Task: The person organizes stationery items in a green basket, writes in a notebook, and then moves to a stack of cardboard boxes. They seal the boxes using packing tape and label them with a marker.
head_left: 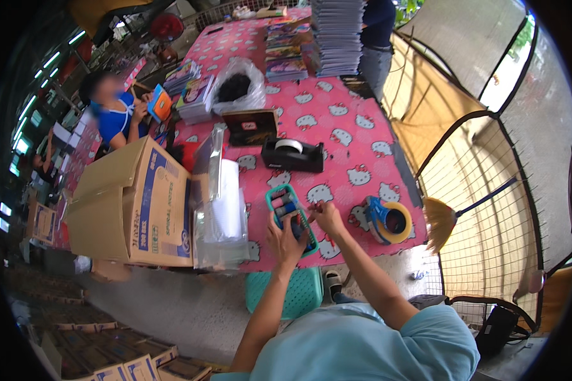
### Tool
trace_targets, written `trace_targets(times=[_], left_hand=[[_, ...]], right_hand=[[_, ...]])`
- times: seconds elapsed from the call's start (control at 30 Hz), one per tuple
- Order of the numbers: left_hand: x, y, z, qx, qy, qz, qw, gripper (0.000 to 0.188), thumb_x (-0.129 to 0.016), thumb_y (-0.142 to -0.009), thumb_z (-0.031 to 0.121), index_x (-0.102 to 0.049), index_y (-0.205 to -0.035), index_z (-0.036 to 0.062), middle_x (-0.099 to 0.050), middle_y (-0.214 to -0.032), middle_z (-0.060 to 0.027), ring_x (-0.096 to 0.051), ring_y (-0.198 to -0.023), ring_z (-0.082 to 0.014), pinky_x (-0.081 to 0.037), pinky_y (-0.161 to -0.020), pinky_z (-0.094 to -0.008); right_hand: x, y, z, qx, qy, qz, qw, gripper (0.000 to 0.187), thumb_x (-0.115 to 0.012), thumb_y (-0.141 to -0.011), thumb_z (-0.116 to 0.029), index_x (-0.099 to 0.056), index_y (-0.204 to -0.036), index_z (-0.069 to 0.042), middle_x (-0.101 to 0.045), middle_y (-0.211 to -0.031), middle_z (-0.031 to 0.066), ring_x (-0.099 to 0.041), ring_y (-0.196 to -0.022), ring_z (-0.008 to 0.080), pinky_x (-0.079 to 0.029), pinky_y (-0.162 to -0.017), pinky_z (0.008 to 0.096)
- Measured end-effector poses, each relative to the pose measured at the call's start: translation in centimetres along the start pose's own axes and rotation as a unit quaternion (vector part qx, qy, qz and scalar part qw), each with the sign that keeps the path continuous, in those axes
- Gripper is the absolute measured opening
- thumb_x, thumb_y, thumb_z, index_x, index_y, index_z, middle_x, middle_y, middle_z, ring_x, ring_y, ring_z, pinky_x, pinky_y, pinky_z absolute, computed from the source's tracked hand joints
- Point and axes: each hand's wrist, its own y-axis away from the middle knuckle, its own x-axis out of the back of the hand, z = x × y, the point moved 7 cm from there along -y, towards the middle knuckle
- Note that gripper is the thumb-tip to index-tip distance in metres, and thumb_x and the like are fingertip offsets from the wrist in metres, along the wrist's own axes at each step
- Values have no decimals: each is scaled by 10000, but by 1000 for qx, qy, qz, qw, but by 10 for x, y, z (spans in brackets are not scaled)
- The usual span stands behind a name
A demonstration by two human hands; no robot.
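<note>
A small teal basket (310,246) sits near the table's front edge, holding several spools or rolls in pink, grey, blue and dark tones. Over it lies my left hand (287,241), its fingers spread across the rim and the contents, with no held thing visible. Just past the basket's right rim, my right hand (328,219) is closed in a pinch; whatever is between the fingertips is too small to make out. A thin red item (331,240) lies on the tabletop below that hand. To its right stands a blue tape dispenser (376,219) with a yellowish roll (398,233).
Beyond the basket stands a black desk tape dispenser (292,156). A cardboard box (162,209) and plastic sleeves (222,216) are left. Stacked books (338,41) and a bag-lined bin (238,86) stand farther back. A co-worker in blue (114,120) sits left; a broom (442,222) leans right.
</note>
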Motion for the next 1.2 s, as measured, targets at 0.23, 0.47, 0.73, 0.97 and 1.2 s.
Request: trace_targets(times=[0.23, 0.47, 0.73, 0.97, 1.2], left_hand=[[-22, -23, -13, -68, -16, -72, 995, 347, -717, -696, 260, -624, -1013, 151, -242, -1408, -159, -328, -1209, -447, -368, -941, -536], [-10, -16, 1, -116, -12, -65, 991, 253, -653, -745, 174, -589, -969, 74, -252, -1396, -232, -332, -1191, -488, -313, -1005, -539], [-14, -6, -18, -72, 127, 16, 989, 290, -550, -860, 156, -511, -1112, 18, -287, -1336, -307, -331, -1202, -474, -316, -981, -546], [-2, 24, -50, 33, 169, 101, 980, 446, -599, -843, 126, -429, -1248, 48, -261, -1376, -285, -264, -1269, -443, -240, -1028, -509], [2, 32, -37, 22, 154, 53, 986, 613, -714, -765, 215, -416, -1275, 51, -256, -1374, -290, -271, -1269, -448, -247, -1017, -534]], right_hand=[[8, 23, -13, -8, 0, -12, 1000, 266, -625, -759, -113, -632, -983, 31, -670, -713, 144, -680, -727, 229, -514, -641, 321], [-2, 30, 5, -59, -126, -18, 990, 234, -632, -803, -161, -648, -982, -12, -652, -729, 154, -663, -676, 230, -509, -625, 344], [3, 30, 3, 12, 36, 74, 997, 282, -638, -795, -272, -663, -950, -38, -652, -803, 191, -646, -789, 353, -499, -678, 424], [-31, 30, -26, 34, 187, 56, 980, 268, -573, -824, -252, -636, -861, 7, -631, -800, 250, -621, -806, 416, -495, -700, 486], [-33, 25, -18, 112, 128, 45, 984, 196, -590, -790, -152, -624, -816, 39, -620, -771, 262, -618, -767, 426, -505, -681, 481]])
